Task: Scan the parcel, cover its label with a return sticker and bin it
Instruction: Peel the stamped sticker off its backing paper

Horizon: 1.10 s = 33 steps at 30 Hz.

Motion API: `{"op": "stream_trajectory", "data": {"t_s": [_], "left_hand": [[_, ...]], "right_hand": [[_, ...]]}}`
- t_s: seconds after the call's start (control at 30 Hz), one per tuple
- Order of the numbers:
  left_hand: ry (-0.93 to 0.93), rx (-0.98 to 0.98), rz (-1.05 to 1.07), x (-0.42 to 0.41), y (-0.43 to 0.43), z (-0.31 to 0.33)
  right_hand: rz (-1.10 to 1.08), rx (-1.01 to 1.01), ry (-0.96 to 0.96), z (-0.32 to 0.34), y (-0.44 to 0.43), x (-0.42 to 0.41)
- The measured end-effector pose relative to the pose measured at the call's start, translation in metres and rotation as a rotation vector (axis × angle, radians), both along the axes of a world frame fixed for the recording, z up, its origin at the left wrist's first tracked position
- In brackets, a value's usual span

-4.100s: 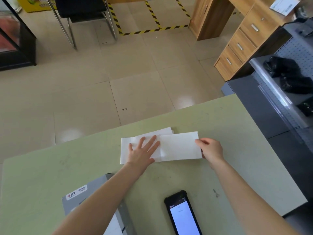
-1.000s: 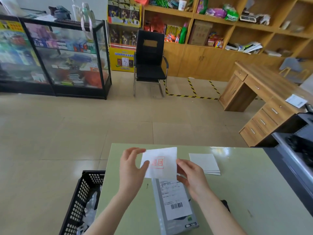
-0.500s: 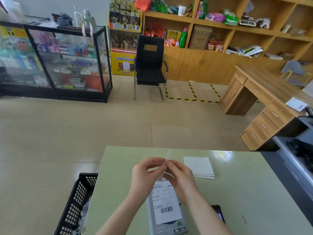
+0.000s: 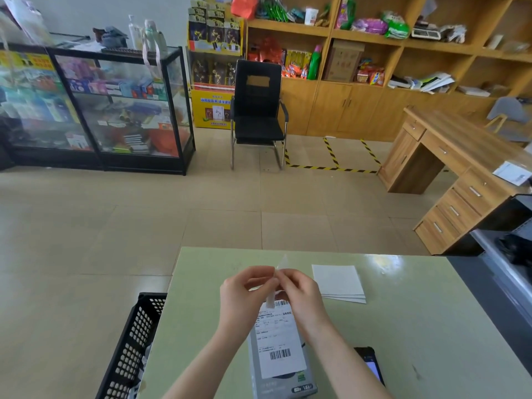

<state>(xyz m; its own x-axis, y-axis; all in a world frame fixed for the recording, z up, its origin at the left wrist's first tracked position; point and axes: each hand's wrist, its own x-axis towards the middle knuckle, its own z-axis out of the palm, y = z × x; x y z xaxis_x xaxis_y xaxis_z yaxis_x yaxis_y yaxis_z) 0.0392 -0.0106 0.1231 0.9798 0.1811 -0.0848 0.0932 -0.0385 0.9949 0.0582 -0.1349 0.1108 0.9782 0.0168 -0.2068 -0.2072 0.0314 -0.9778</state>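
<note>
Left hand [image 4: 244, 295] and right hand [image 4: 299, 293] meet above the pale green surface [image 4: 417, 326], fingertips pinching a thin white return sticker [image 4: 272, 295] held edge-on (its printed face cannot be seen). Directly beneath lies the grey flat parcel [image 4: 283, 384], white barcode label [image 4: 277, 338] uncovered. White sticker sheets [image 4: 338, 280] sit to the right, a black smartphone [image 4: 371, 364] nearer, a black perforated plastic basket [image 4: 131, 349] on the left.

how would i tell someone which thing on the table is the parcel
Start at the pale green table and look at its near edge, just below the two hands. The parcel is the flat grey packet lying there, between the black crate and the phone. Unlike the blank white sheets farther back, it carries a white printed label with barcodes.
</note>
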Motion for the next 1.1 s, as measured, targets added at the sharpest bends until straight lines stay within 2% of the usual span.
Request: {"op": "stream_trajectory", "data": {"t_s": [0.27,0.57,0.7,0.83,1.1], "left_hand": [[0.044,-0.09,0.101,0.003,0.002,-0.006],[0.063,-0.173,0.104,0.008,0.004,-0.009],[0.038,-0.119,0.102,0.007,0.004,-0.009],[-0.021,0.017,0.11,0.006,0.003,-0.01],[-0.097,0.146,0.1,0.006,0.004,-0.018]], "right_hand": [[0.0,-0.362,-0.116,0.002,0.004,-0.001],[-0.018,-0.333,-0.138,-0.001,0.006,-0.004],[-0.046,-0.316,-0.128,-0.005,0.007,-0.005],[-0.047,-0.335,-0.108,-0.008,0.007,-0.007],[-0.034,-0.436,-0.099,-0.009,0.002,-0.006]]}}
